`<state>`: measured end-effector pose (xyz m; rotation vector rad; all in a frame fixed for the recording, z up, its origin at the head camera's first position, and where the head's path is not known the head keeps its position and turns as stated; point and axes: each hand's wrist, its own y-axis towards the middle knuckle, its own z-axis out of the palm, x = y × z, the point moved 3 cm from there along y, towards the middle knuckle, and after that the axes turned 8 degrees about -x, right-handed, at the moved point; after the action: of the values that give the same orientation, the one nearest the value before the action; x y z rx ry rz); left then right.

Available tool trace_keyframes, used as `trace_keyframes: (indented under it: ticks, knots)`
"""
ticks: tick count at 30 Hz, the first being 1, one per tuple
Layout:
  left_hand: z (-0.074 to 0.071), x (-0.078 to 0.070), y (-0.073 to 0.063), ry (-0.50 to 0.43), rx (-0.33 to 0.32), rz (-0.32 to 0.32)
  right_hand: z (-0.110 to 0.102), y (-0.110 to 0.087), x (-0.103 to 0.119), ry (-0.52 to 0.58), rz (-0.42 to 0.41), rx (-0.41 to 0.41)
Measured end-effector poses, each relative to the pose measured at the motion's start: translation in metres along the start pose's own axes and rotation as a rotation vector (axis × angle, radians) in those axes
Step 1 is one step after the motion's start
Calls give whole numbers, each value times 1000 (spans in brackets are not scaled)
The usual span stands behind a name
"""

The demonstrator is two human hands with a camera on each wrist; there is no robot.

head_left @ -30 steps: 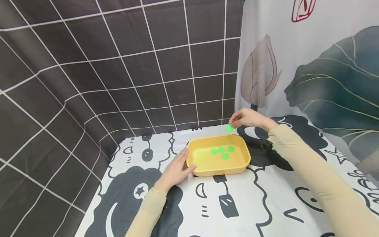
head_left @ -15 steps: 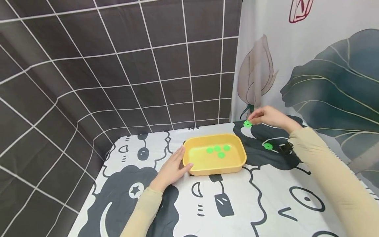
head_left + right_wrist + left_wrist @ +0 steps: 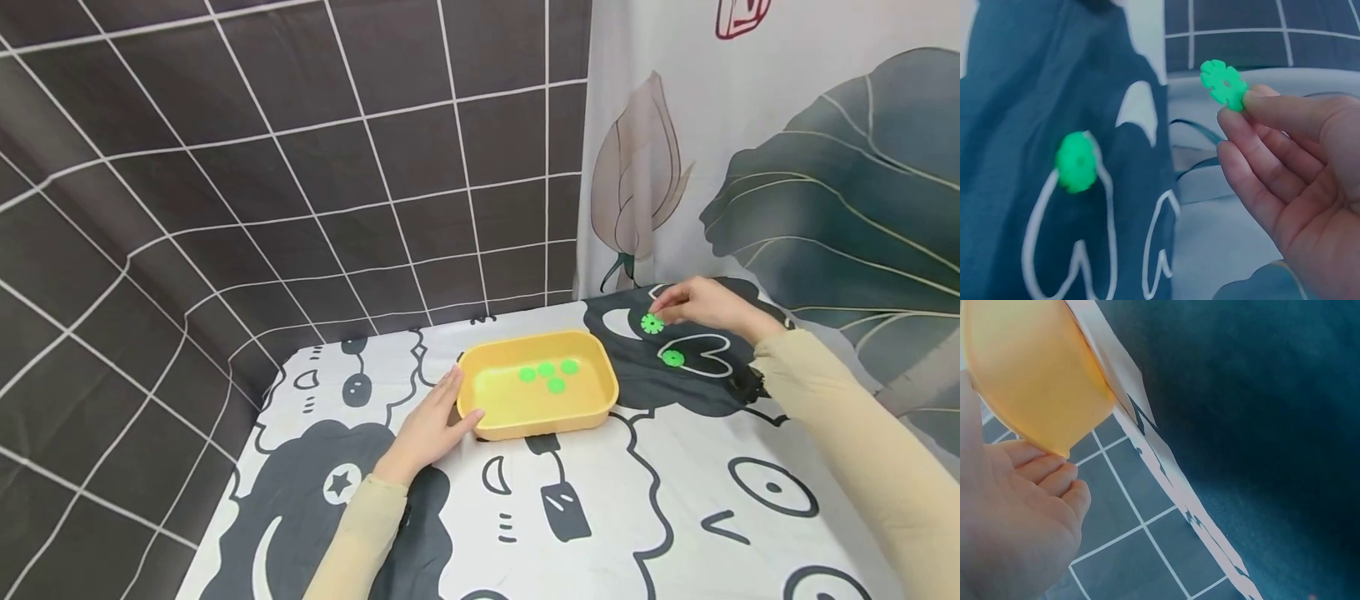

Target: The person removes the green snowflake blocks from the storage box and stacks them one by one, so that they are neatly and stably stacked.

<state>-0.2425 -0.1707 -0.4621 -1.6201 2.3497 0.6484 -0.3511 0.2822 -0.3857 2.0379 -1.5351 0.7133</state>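
Note:
A yellow tray (image 3: 487, 408) stands on the patterned cloth, with several green interlocking discs (image 3: 556, 385) lying flat in its right half. My left hand (image 3: 427, 429) rests at the tray's left near corner, fingers along the left side and thumb at the near rim. Right of the tray, my right hand (image 3: 701, 304) pinches a notched green interlocking disc (image 3: 1223, 83) between thumb and fingers, beside a dark patch of cloth. Another green disc (image 3: 673, 358) lies on that patch, just nearer than the pinched one; it looks blurred in the right wrist view (image 3: 1077, 162).
The white cloth (image 3: 600, 500) with black cartoon drawings covers the surface. A dark gridded curtain (image 3: 337, 208) hangs behind and to the left. At the back right hangs a pale curtain (image 3: 645, 50) with leaf prints.
My right hand has moved right, from above the tray's far edge to over the dark patch, still pinching its disc. The disc on the cloth has come into clear view. My left hand stays at the tray.

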Motion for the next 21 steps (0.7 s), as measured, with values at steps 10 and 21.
trace_keyframes:
  ticks: [10,21]
  knots:
    - [-3,1,3,9,10,2,5,-11,-30,-32,57,-3]
    - [-2,3,2,8,21,-10,18,-16,-50,-31,61,23]
